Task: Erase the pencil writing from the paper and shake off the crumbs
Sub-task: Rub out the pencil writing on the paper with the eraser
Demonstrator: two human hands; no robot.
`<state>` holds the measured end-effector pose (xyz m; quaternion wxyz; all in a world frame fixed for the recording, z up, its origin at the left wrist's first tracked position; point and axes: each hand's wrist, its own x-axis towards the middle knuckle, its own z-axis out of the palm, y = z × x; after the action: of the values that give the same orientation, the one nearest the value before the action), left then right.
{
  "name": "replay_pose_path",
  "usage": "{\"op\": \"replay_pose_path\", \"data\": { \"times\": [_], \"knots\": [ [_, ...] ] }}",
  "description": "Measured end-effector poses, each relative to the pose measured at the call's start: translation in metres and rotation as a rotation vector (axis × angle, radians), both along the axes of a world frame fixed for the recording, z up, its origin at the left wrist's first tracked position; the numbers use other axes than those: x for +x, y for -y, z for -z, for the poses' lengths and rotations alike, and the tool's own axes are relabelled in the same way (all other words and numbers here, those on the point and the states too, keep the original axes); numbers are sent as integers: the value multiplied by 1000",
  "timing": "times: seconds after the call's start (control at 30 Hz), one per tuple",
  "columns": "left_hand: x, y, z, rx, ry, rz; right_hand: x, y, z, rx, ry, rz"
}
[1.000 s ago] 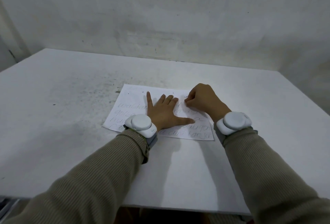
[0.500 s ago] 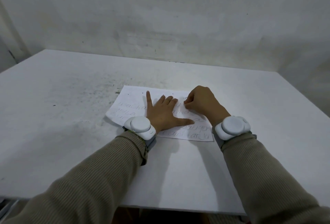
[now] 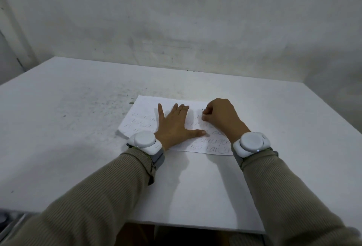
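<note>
While the left hand (image 3: 172,126) stays splayed on the paper (image 3: 145,106), right hand (image 3: 221,116) unmoved, fingers curled, contents hidden.

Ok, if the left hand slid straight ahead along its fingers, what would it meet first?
Nothing stands in its way, it seems. The left hand, flat on the paper, would cross the sheet's far edge onto the table, with the wall further back.

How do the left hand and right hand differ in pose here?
The left hand lies flat, palm down, fingers spread; the right hand is curled, fingertips bunched. The left hand sits mid-sheet on the paper; the right hand is nearer its right edge. What the right hand pinches, if anything, is hidden. Both wear white wrist devices.
</note>
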<state>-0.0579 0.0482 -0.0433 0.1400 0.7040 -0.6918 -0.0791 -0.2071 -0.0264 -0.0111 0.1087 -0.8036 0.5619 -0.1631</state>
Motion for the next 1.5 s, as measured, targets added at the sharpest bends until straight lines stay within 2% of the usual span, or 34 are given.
{"op": "replay_pose_path", "data": {
  "times": [0.17, 0.3, 0.43, 0.6, 0.83, 1.0, 1.17, 1.37, 1.5],
  "knots": [
    [20, -9, -5, 1, 65, -83, -2, -7, 4, -72, 9, -45],
    [31, -16, -11, 87, -13, -43, 3, -8, 9, -110, 40, -32],
    [35, -16, -9, 94, -16, -19, 9, -11, 6, -131, 115, 7],
    [37, -14, -11, 139, -2, -7, 22, -19, -1, -8, 113, -88],
    [38, -14, -14, 216, 2, 19, 11, -6, 4, -97, 95, -50],
    [40, -12, -12, 240, 7, 14, 19, -19, 3, -6, 145, -167],
    [40, -10, -11, 250, 6, 18, 12, -7, 6, -59, 180, -52],
    [40, -11, -10, 255, 3, 12, 26, -22, 3, 23, 141, -176],
    [40, -13, -11, 258, -2, 21, 17, -8, 8, -63, 159, -46]
  ]
}}
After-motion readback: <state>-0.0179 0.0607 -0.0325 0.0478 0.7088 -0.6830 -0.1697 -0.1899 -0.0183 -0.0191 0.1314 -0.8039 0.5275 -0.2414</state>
